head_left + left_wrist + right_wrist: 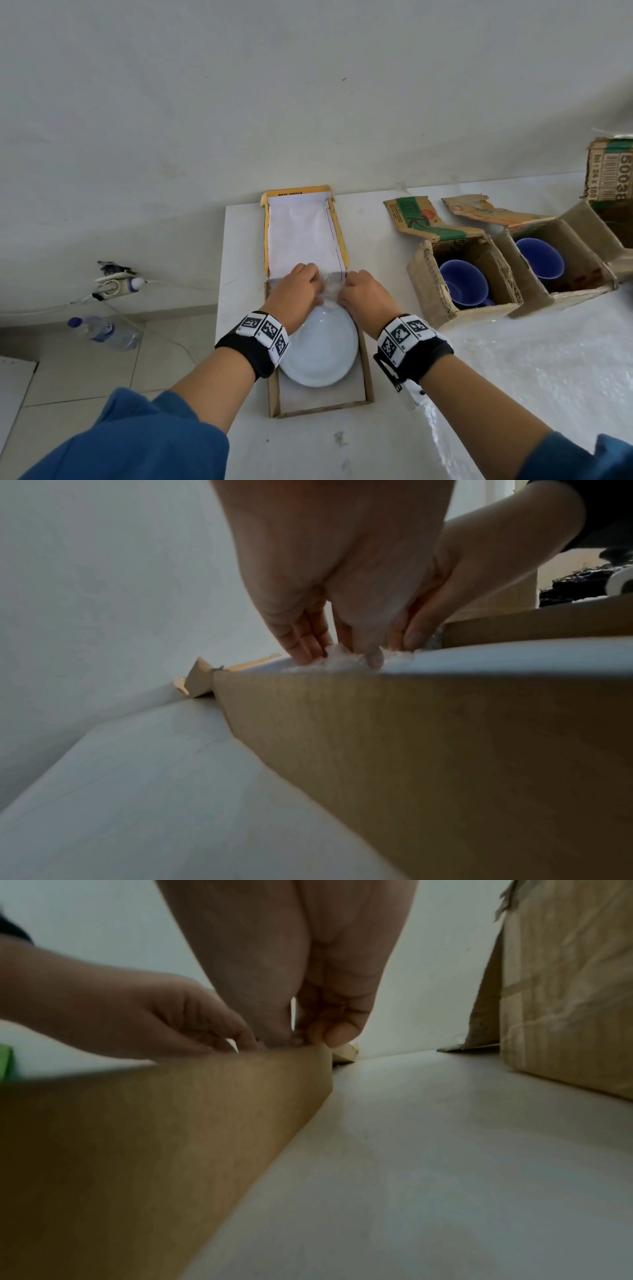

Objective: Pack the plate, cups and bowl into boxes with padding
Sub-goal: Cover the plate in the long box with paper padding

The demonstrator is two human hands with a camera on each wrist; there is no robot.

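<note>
The white plate (320,351) is lying flat inside the shallow cardboard box (368,377) at about 6 o'clock on the white table (239,246), resting on a pale liner sheet. At the plate's 12 o'clock edge, a wad of white fluffy padding (329,281) is sitting against the box's far wall. The left hand (297,291) is gripping this padding from 9 o'clock, its fingers curled into the fluff, as the left wrist view shows. The right hand (366,296) is pinching the padding from 3 o'clock, fingertips down at the box's far corner. The box's yellow-edged lid (337,233) is lying open toward 12 o'clock, lined with white paper.

At 2 o'clock, 2 worn cardboard boxes are standing open, the nearer box (428,284) holding a blue cup (464,279) and the farther box (527,281) holding another blue cup (541,258). Bubble wrap (534,359) is spreading over the table at 4 o'clock. A plastic bottle (102,332) is lying on the floor at 9 o'clock.
</note>
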